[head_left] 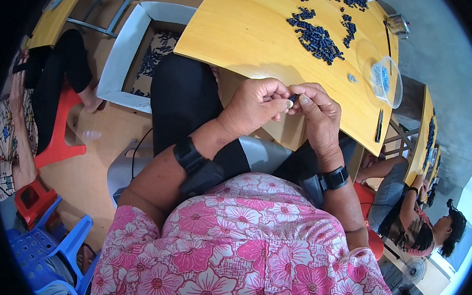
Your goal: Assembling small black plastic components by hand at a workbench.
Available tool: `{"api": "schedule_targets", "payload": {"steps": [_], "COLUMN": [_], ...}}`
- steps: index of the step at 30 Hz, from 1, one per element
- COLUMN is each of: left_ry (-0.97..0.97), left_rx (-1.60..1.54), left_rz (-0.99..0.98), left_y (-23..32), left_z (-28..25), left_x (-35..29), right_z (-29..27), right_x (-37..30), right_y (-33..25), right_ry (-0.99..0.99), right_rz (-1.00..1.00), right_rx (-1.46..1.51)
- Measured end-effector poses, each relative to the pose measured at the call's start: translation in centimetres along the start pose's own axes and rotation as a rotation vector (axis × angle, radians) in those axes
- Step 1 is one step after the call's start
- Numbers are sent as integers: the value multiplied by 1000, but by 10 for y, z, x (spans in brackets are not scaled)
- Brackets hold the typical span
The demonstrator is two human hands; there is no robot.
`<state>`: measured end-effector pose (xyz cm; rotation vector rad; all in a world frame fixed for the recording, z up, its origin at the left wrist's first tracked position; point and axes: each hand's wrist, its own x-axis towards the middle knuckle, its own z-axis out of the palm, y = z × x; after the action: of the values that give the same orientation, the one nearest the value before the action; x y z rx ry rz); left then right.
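Observation:
Both my hands meet at the near edge of the yellow table (242,30), over my lap. Between the fingertips is a small dark blue cylindrical part (293,97), mostly covered by fingers. My left hand (257,103) pinches it from one side, thumb against forefinger. My right hand (319,110) grips it from the other side with bent fingers. Beyond them on the tabletop lies a loose pile of similar small dark parts (319,41). A clear round plastic tub (393,94) holding tiny light blue pieces (379,77) stands to the right.
A few tiny bluish pieces (352,78) lie by the tub. A black pen-like tool (379,125) rests near the right edge. On the left, a white-sided box (124,56) holds more dark parts. Blue chair (49,255), red stool (66,133); people sit at both sides.

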<state>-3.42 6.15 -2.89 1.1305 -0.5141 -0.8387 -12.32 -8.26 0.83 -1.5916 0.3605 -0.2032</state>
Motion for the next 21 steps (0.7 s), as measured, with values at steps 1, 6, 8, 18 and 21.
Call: {"api": "schedule_targets", "payload": {"steps": [1, 6, 8, 18, 21], "left_ry": [-1, -2, -7, -40, -41], "left_rx": [1, 12, 17, 17, 11], "left_rz": [0, -4, -10, -38, -24], "left_y": [1, 2, 4, 5, 3], "left_z": [0, 0, 0, -2, -2], "left_x": [0, 1, 1, 3, 3], "right_z": [-1, -3, -3, -5, -6], "right_x": [1, 4, 7, 7, 6], "right_y": [0, -3, -4, -5, -6], "right_ry": [1, -8, -7, -25, -28], "right_rz": [-1, 86, 119, 205, 252], "right_rx": [0, 107, 136, 193, 258]}}
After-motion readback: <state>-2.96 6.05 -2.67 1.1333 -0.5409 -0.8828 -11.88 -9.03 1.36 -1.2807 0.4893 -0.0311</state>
